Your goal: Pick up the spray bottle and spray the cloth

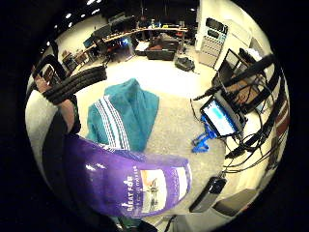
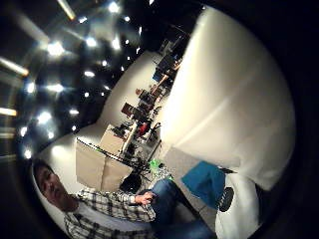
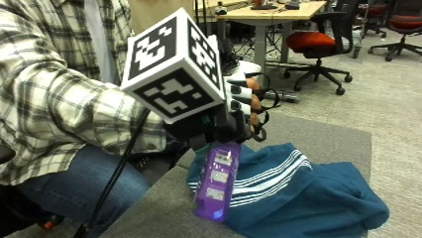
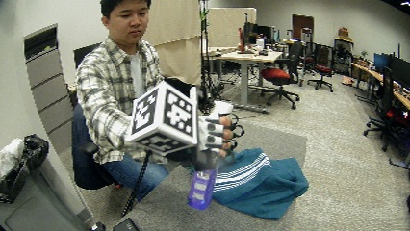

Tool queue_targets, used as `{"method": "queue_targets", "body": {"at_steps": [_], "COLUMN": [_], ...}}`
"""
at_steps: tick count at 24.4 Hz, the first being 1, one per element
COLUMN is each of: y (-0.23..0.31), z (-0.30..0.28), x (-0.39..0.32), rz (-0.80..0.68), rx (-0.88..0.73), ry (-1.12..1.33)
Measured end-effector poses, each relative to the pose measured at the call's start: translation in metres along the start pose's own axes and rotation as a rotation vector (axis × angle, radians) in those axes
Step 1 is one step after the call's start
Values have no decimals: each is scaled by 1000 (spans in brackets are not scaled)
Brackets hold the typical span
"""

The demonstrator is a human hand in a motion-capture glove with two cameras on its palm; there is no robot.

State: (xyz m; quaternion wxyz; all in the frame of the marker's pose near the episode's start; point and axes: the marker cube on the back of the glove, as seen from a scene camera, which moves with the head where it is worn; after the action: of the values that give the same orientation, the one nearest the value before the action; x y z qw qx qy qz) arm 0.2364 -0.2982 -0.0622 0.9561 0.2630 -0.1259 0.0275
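The gloved right hand (image 3: 231, 111) has its fingers (image 3: 254, 101) curled around the top of the purple spray bottle (image 3: 217, 181) and holds it upright above the table (image 3: 158, 210). The bottle hangs just beside the teal cloth (image 3: 310, 198), which lies crumpled on the table.

Grey table (image 3: 316, 136), crumpled teal striped cloth (image 3: 296, 191) lying on it

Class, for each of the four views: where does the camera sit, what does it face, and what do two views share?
Little finger palm view: faces the purple spray bottle, teal cloth and grey table.
Thumb palm view: faces the room and the person.
Outside view: beside the table, faces the right hand holding the bottle.
Wide outside view: further back, whole person.
Both outside views share bottle and cloth.
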Motion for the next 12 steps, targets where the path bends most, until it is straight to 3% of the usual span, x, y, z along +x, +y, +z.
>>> {"method": "queue_targets", "body": {"at_steps": [12], "y": [-12], "z": [43], "x": [-30], "rz": [-100], "rx": [-217], "ry": [226]}}
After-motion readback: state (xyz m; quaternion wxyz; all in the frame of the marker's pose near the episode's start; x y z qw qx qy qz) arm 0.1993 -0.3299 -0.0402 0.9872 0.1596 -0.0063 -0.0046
